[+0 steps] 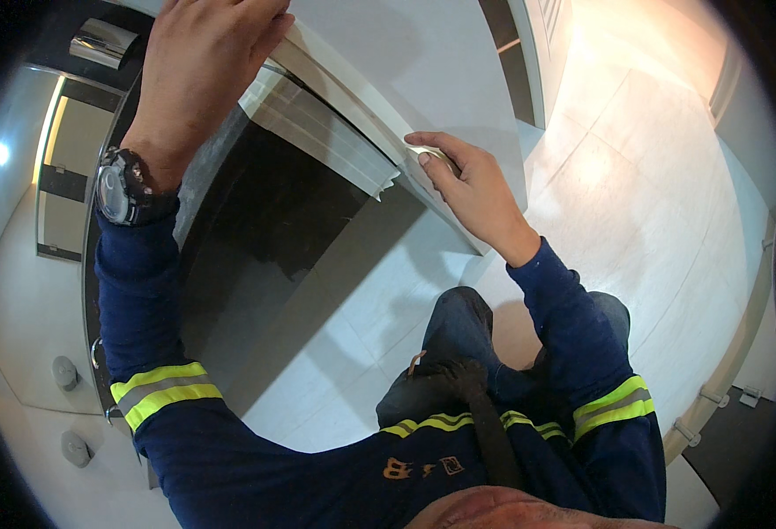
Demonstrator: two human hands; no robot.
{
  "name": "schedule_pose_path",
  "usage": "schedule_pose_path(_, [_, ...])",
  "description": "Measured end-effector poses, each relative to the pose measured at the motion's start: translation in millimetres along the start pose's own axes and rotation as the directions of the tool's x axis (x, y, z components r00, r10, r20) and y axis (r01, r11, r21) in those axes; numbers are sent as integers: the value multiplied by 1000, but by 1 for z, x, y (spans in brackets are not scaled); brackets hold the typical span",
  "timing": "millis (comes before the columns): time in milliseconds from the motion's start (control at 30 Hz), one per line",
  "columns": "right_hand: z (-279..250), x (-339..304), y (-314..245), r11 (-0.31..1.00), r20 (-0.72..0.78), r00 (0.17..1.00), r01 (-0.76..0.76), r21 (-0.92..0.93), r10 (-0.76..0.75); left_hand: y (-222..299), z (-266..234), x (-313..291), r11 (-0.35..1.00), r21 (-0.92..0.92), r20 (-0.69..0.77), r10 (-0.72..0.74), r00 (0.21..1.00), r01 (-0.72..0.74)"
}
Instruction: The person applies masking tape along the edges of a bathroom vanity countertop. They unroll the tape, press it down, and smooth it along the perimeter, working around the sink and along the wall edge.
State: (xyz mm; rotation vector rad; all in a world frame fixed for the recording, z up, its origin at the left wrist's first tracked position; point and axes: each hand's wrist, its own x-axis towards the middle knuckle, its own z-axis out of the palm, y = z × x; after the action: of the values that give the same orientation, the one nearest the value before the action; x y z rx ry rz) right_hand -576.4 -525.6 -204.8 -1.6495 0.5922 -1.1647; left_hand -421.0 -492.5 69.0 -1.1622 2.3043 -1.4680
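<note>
A white panel edge [379,110], like that of a door, runs diagonally between my hands. My left hand [207,66] is at its upper end with fingers bent; the top of the picture cuts them off, so what they hold is hidden. Lower on the same edge, my right hand [476,189] pinches a small whitish, crumpled-looking piece [428,152] between thumb and fingers, against the panel. A pale, see-through strip [322,132] with a ragged end, looking like masking film or wide tape, hangs along the panel's near side.
A dark glossy surface [264,203] lies below the strip. Pale tiled floor [617,176] stretches right. At left are a wall mirror [62,167], a metal fitting [103,42] and grey round-ended fixtures [65,373]. A rail with brackets [714,397] stands at the lower right.
</note>
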Motion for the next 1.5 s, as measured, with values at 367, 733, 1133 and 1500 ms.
schedule_pose_path(367, [1, 4, -5, 997, 8, 1000, -25, -68, 25, 13, 5, 2, 979, 123, -191, -137, 972, 162])
schedule_pose_path(733, [13, 16, 4, 990, -39, 993, 106, -89, -110, 33, 36, -53, 999, 24, 99, -25, 995, 23])
schedule_pose_path(1133, [12, 10, 4, 996, -33, 999, 40, -81, -43, 19, 31, -61, 991, 72, 48, -113, 992, 109])
schedule_pose_path(1500, [5, 10, 2, 990, -59, 995, 76, -117, -83, 14, 42, -66, 987, 37, -37, -156, 987, 158])
